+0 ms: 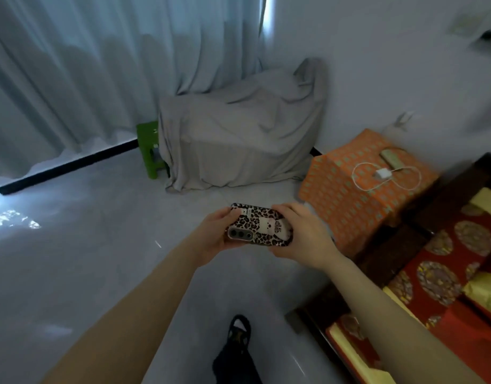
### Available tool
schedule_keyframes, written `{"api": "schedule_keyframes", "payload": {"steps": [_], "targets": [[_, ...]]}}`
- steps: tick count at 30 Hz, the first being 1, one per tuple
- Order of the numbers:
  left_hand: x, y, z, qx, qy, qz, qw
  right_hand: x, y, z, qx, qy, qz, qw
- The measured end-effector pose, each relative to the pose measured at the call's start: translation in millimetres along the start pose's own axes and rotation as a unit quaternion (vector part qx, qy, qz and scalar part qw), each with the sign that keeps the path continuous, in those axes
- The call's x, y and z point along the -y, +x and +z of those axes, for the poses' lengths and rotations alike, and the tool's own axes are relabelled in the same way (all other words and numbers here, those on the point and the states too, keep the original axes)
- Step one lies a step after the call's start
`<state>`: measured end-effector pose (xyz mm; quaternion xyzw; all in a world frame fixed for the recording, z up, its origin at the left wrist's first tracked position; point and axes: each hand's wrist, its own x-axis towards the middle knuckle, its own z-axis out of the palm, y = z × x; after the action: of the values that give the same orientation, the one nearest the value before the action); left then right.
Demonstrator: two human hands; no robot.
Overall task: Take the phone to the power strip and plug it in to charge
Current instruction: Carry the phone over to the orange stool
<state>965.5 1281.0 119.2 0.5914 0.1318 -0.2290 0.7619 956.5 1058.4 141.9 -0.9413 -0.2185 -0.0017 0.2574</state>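
A phone in a leopard-print case lies sideways between both hands, its back and camera lenses facing me. My left hand grips its left end and my right hand grips its right end. Farther right, a power strip lies on an orange patterned box. A white charger block with a looped white cable rests beside the strip on the same box.
A grey cloth covers a bulky shape in the corner, with a green stool beside it. Dark wooden furniture with red and gold cushions runs along the right. Curtains hang at the left. My foot stands on the pale floor.
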Motion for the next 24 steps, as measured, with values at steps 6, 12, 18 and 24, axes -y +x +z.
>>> {"api": "schedule_keyframes", "payload": {"steps": [6, 12, 18, 24], "targets": [[-65.5, 129.0, -4.4, 0.046, 0.017, -0.03, 0.998, -54.9, 107.8, -15.0, -0.017, -0.025, 0.059, 0.998], [-126.9, 253.7, 9.0, 0.076, 0.041, -0.065, 0.994, -116.6, 200.6, -35.6, -0.017, -0.05, 0.12, 0.991], [-172.4, 389.8, 76.0, 0.164, 0.115, -0.079, 0.976, -198.8, 253.5, -67.2, -0.081, -0.047, 0.227, 0.969], [-197.1, 481.1, 185.5, 0.259, 0.17, -0.125, 0.943, -277.8, 262.1, -118.5, -0.141, -0.051, 0.331, 0.931]]}}
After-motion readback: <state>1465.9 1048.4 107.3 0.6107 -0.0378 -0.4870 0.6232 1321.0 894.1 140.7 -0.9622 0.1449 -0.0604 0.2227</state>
